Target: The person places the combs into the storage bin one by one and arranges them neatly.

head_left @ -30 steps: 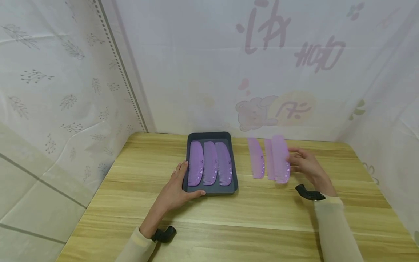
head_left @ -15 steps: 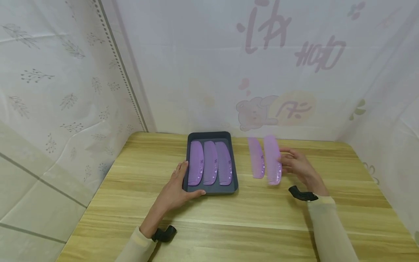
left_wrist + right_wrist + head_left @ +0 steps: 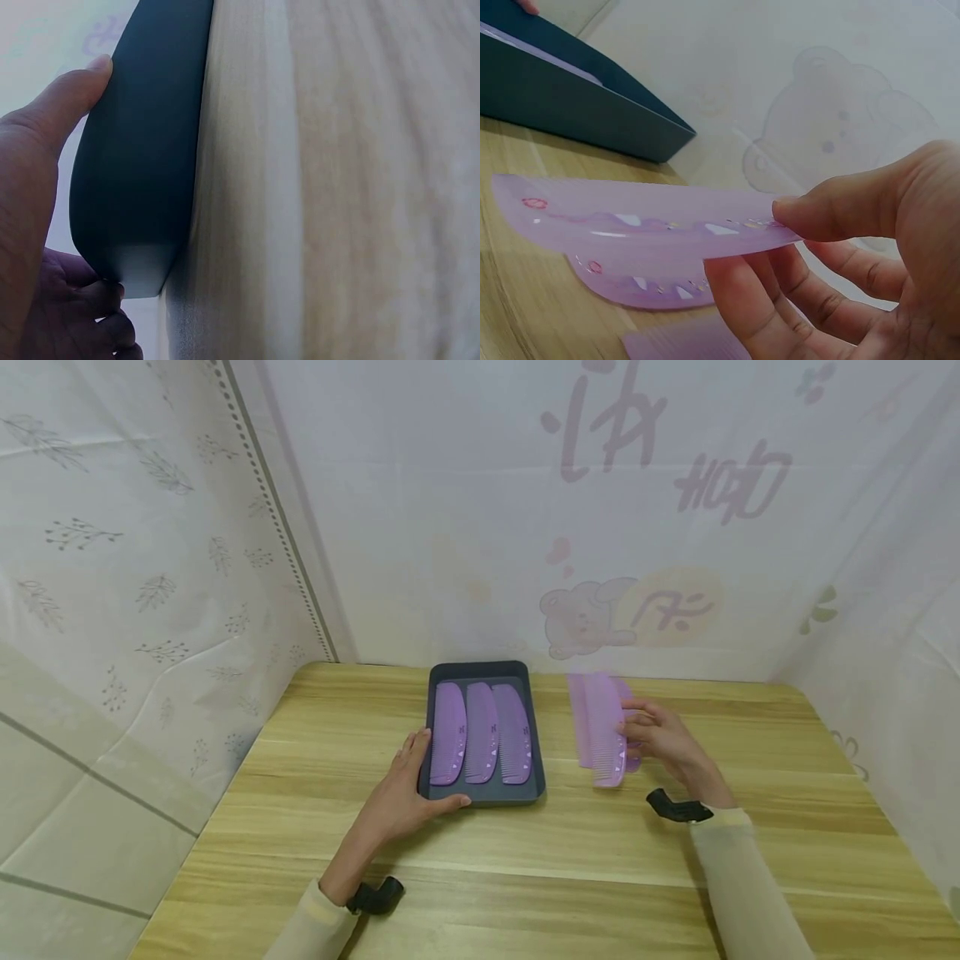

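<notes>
My right hand [image 3: 663, 745] pinches a translucent purple comb [image 3: 606, 735] by its spine, between thumb and fingers. The held comb [image 3: 630, 217] is raised over two other combs lying on the table, partly covering the left comb [image 3: 578, 718] and the right comb [image 3: 632, 765] in the head view. A dark grey rectangular tray [image 3: 498, 796] stands left of them, with three purple combs [image 3: 482, 735] side by side in it. My left hand [image 3: 397, 797] grips the tray's near left corner, its thumb [image 3: 82, 86] at the rim and its fingers along the side.
The wooden table [image 3: 555, 893] reaches back to a printed white cloth [image 3: 450, 527] that hangs behind it and at both sides. A black wrist mount [image 3: 377, 896] sits on the left wrist, another wrist mount [image 3: 678, 807] on the right.
My right hand has carried the held comb leftward, from over the right lying comb to between the two lying ones. The left hand and the tray have stayed in place.
</notes>
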Available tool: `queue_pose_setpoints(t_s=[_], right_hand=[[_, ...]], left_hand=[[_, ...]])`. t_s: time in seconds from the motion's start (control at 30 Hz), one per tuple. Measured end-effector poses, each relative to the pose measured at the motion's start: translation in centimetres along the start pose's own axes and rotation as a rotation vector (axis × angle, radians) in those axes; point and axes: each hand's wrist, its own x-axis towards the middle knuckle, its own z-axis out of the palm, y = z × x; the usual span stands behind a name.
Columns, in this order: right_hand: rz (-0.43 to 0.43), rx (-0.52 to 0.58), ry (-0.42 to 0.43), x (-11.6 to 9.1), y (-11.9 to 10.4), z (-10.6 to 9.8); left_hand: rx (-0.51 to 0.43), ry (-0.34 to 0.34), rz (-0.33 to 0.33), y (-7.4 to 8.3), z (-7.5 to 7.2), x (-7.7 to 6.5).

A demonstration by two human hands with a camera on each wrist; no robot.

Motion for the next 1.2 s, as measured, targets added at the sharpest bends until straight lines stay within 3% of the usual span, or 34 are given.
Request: queue_pose_setpoints(t_s=[0.9, 1.2], right_hand=[[-0.001, -0.022, -0.024, 2.0, -1.5, 4.5], [-0.013, 0.063, -0.058, 2.6, -2.1, 6.6]], left_hand=[[-0.003, 0.002, 0.001, 0.0, -0.1, -0.1], [0.005, -0.003, -0.008, 0.0, 0.0, 0.0]])
